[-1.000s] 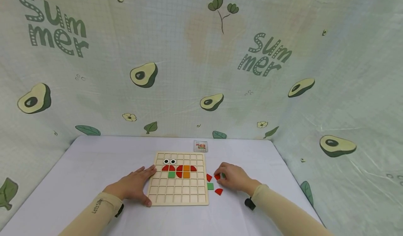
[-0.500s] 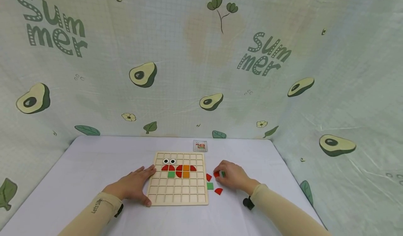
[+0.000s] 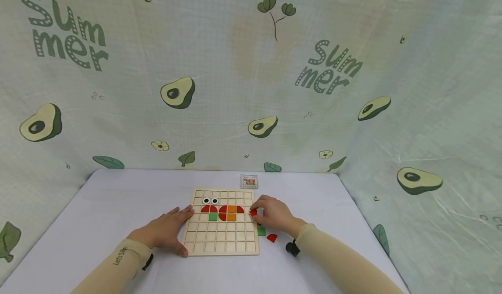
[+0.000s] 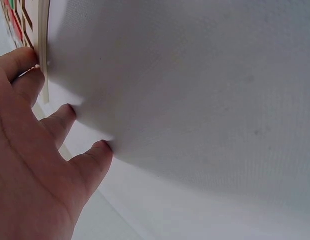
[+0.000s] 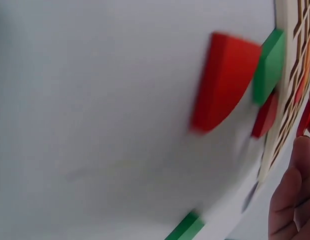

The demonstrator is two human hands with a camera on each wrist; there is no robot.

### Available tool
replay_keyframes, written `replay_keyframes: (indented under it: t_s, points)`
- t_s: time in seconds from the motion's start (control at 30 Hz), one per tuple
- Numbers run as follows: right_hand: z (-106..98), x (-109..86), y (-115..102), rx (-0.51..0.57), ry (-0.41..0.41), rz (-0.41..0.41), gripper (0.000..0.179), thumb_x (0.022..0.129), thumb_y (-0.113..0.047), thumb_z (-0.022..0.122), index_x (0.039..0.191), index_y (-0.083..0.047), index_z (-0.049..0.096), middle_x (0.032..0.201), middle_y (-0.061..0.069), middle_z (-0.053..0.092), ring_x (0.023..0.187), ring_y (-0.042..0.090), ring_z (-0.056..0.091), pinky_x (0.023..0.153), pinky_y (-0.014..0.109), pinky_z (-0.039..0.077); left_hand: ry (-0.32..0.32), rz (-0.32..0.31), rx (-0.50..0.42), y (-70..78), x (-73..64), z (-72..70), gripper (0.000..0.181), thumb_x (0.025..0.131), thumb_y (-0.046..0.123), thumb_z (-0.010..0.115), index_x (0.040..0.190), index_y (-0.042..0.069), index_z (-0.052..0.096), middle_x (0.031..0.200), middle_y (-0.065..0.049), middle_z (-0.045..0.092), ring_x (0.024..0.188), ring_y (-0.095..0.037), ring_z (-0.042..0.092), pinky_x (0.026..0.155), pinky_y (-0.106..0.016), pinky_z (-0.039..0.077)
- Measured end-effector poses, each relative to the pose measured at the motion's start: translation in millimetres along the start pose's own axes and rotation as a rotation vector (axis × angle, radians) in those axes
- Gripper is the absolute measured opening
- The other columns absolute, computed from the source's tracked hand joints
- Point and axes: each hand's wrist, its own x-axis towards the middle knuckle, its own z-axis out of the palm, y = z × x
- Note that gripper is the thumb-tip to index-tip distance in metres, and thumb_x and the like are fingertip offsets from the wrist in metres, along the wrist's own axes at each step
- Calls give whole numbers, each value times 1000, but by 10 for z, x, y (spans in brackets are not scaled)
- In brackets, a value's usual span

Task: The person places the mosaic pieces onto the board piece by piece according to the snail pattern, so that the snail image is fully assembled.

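A wooden grid board (image 3: 219, 247) lies on the table, bearing red quarter-round tiles, a green square (image 3: 213, 217), orange squares (image 3: 231, 217) and two eye discs (image 3: 214, 201). My left hand (image 3: 166, 231) rests spread at its left edge, fingers touching the frame in the left wrist view too. Over the board's right edge, my right hand (image 3: 276, 214) pinches a red tile (image 3: 253, 213) between thumb and fingers. The fingers partly cover its shape. That red tile (image 5: 306, 120) shows at the right border of the right wrist view.
Right of the board lie a green square tile (image 3: 261, 231), a red quarter-round tile (image 3: 272, 238) and a partly hidden red tile (image 5: 265, 116). Another green tile (image 5: 186, 228) lies farther off. A small picture card (image 3: 249, 181) lies behind the board on the white table (image 3: 321, 194).
My right hand has picked up the red tile from the table and moved left with it to the board's right edge. My left hand has stayed in place.
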Motion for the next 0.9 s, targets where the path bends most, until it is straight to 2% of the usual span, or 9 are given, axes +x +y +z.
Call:
replay_keyframes:
  t_s: [0.2, 0.33, 0.6, 0.9]
  points:
    - [106, 147, -218, -34, -10, -33, 25, 88, -31, 75, 111, -21, 77, 107, -10, 63, 83, 6, 56, 72, 24, 51, -9, -17, -7, -10, -10, -1, 121, 53, 53, 94, 152, 8, 41, 161, -6, 29, 144, -44, 24, 109, -69, 24]
    - [151, 176, -301, -76, -17, -43, 25, 88, -30, 75, 112, -21, 76, 106, -10, 63, 81, 7, 56, 71, 26, 52, -12, -20, -17, -2, -13, -10, 121, 53, 52, 94, 152, 8, 41, 162, -6, 29, 144, -44, 24, 109, -69, 24]
    - [196, 163, -329, -125, -15, -33, 22, 91, -29, 72, 112, -22, 76, 104, -8, 62, 76, 7, 52, 67, 24, 50, -3, 1, 1, -17, -1, 1, 121, 53, 53, 93, 152, 7, 41, 161, -7, 29, 144, -45, 25, 109, -69, 24]
    - [198, 152, -319, -127, -11, -32, 21, 92, -28, 73, 112, -22, 75, 104, -8, 63, 77, 7, 53, 69, 25, 51, 2, 2, -5, -16, -7, 7, 121, 53, 51, 94, 152, 6, 41, 161, -7, 30, 144, -46, 25, 109, -70, 24]
